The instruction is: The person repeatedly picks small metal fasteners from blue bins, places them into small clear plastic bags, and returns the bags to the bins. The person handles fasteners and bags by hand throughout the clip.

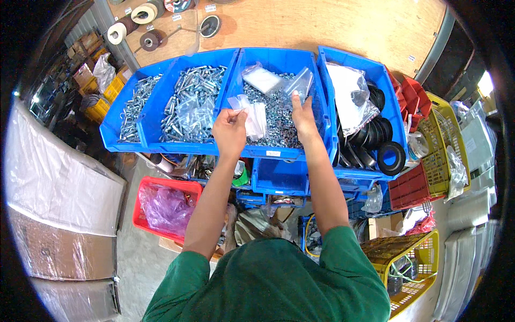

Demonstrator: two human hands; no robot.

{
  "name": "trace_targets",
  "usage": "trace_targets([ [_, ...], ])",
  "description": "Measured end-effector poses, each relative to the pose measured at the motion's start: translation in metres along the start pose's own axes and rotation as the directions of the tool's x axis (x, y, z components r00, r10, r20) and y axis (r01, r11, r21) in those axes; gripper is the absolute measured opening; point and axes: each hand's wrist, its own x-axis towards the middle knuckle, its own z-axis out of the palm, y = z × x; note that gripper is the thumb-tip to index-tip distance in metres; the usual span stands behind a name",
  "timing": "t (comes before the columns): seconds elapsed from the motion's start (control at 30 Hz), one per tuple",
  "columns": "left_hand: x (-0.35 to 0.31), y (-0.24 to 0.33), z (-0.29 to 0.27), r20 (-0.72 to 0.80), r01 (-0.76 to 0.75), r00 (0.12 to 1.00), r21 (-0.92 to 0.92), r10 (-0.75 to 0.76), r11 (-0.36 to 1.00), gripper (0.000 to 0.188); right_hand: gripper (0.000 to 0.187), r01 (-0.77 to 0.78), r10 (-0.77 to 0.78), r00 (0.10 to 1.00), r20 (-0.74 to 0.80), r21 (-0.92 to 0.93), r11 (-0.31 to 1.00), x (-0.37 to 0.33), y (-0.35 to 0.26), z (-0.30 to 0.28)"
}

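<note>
My left hand (230, 130) is closed, its fingertips pinching the edge of some small white and clear plastic bags (256, 119). These lie over the nuts (276, 137) in the third blue bin (244, 70). At the same bin's right side, my right hand (303, 119) grips a small clear plastic bag (299, 82) between thumb and fingers. What that bag contains, if anything, I cannot make out. Another stack of clear bags (262, 79) rests on the nuts toward the back of the bin.
Bolts (196, 88) and a clear bag (194, 115) fill the bin to the left; smaller hardware (138, 104) is beyond. The right bin holds black rings (391, 158) and a plastic packet (351, 99). Below are a red basket (140, 214) and yellow crate (427, 249).
</note>
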Motion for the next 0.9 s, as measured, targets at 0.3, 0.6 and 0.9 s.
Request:
trace_targets([
  [0.3, 0.018, -0.01, -0.005, 0.143, 0.054, 0.988, 0.028, -0.057, 0.998, 0.032, 0.045, 0.135, -0.131, 0.763, 0.633, 0.042, 0.99, -0.062, -0.046, 0.011],
  [0.6, 0.028, 0.024, -0.046, 0.213, 0.256, 0.958, -0.325, -0.194, 0.91, 0.021, 0.022, 0.17, -0.131, 0.899, 0.418, -0.058, 0.984, -0.015, -0.03, 0.007],
  [0.9, -0.014, 0.025, -0.093, 0.384, 0.386, 0.92, -0.852, -0.082, 0.354, 0.025, 0.054, -0.055, 0.009, 0.937, 0.348, 0.121, 0.991, -0.104, -0.063, 0.005],
])
